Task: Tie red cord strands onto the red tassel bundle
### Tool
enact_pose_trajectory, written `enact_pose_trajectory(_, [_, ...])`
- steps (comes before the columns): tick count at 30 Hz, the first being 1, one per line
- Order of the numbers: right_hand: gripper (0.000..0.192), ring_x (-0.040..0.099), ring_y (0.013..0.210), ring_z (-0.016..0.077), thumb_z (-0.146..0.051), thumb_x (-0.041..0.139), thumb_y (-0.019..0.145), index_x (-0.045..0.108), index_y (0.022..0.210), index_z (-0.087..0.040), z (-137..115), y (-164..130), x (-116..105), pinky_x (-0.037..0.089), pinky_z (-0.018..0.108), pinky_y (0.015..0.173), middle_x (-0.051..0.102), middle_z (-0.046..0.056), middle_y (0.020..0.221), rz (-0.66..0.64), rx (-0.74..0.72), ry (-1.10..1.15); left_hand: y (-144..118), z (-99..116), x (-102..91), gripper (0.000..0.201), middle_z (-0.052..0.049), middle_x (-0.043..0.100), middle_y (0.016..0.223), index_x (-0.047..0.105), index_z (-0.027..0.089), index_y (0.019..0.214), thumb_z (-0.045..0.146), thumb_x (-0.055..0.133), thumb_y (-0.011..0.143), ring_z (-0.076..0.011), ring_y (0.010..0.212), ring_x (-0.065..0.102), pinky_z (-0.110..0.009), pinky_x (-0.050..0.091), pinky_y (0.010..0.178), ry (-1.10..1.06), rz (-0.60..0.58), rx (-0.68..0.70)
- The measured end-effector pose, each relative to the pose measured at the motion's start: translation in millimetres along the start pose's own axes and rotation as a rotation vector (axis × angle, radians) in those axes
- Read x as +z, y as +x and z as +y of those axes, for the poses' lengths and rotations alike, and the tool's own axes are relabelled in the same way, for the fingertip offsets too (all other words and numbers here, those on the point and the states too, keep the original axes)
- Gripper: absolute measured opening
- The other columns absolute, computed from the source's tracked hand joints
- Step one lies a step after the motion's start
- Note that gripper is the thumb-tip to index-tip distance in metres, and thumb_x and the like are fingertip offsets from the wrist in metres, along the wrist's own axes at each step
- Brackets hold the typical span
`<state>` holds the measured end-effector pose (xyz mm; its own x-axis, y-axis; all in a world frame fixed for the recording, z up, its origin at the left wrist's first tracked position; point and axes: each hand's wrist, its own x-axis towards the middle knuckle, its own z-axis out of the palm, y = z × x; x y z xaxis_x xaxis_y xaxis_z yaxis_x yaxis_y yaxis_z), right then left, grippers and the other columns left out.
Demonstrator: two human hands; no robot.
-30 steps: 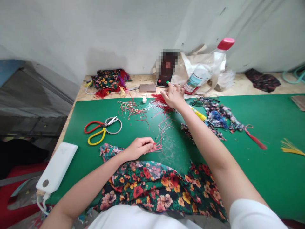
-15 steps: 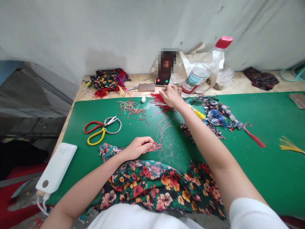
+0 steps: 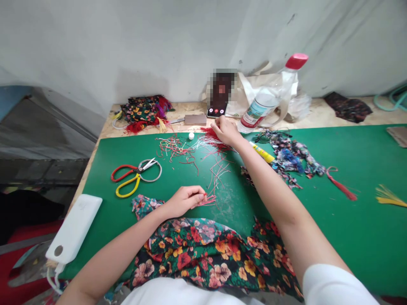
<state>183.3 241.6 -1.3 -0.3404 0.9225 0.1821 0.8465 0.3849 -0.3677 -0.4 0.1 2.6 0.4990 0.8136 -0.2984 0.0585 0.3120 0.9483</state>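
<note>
A person's right hand [image 3: 225, 130] stretches far across the green surface [image 3: 333, 220], arm nearly straight, fingers curled onto a red thread bundle [image 3: 212, 136] just below a propped phone [image 3: 218, 96]; whether they pinch it cannot be told. The left hand [image 3: 185, 201] rests near the body, forearm angled in from the left, fingers closed on a few red cord ends [image 3: 208, 198]. Loose cords [image 3: 178, 147] scatter between the hands. Scissors [image 3: 135, 174] lie to the left, floral cloth [image 3: 216, 250] at the near edge, a bottle [image 3: 270, 98] leaning far right of the phone.
</note>
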Motion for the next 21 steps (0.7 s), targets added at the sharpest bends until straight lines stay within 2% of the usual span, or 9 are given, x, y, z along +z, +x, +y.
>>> enact_pose_trajectory(9, [0.038,0.058,0.102,0.0333,-0.047,0.031,0.091,0.047,0.102,-0.014,3,7,-4,0.038,0.049,0.091,0.065,0.019,0.101,-0.053,0.003,-0.006,0,0,0.1,0.035,0.001,0.052,0.068,0.056,0.012,0.081,0.047,0.051,0.085,-0.0039,0.053,0.039,-0.018,0.030,0.048,0.002,0.002,-0.006])
enact_pose_trajectory(13, [0.039,0.057,0.106,0.0343,-0.045,0.034,0.091,0.048,0.108,-0.013,-2,-1,-17,0.040,0.048,0.090,0.063,0.021,0.109,-0.043,-0.005,0.025,0,-2,0.1,0.036,0.002,0.051,0.067,0.057,0.012,0.081,0.048,0.052,0.084,-0.0037,0.052,0.038,-0.018,0.029,0.048,-0.022,0.003,0.002])
enact_pose_trajectory(17, [0.037,0.056,0.105,0.0308,-0.046,0.041,0.090,0.052,0.106,-0.015,-26,-38,-45,0.041,0.046,0.090,0.063,0.018,0.111,0.069,-0.096,0.129,2,-2,0.1,0.036,0.003,0.050,0.064,0.056,0.012,0.080,0.048,0.054,0.083,-0.0029,0.049,0.037,-0.019,0.028,0.047,-0.095,0.018,0.017])
enact_pose_trajectory(19, [0.030,0.058,0.094,0.0252,-0.045,0.045,0.089,0.054,0.100,-0.018,-46,-69,-59,0.044,0.040,0.083,0.065,0.012,0.100,0.095,-0.147,0.256,2,-1,0.0,0.036,0.003,0.051,0.063,0.057,0.012,0.080,0.048,0.055,0.082,-0.0024,0.047,0.036,-0.019,0.027,0.047,-0.145,0.037,0.019])
enact_pose_trajectory(21, [0.024,0.058,0.082,0.0194,-0.042,0.048,0.089,0.055,0.093,-0.019,-67,-102,-66,0.045,0.034,0.076,0.064,0.007,0.090,0.055,-0.140,0.435,3,0,-0.1,0.034,0.003,0.051,0.063,0.056,0.012,0.079,0.046,0.058,0.081,-0.0020,0.047,0.036,-0.019,0.026,0.047,-0.199,0.058,0.029])
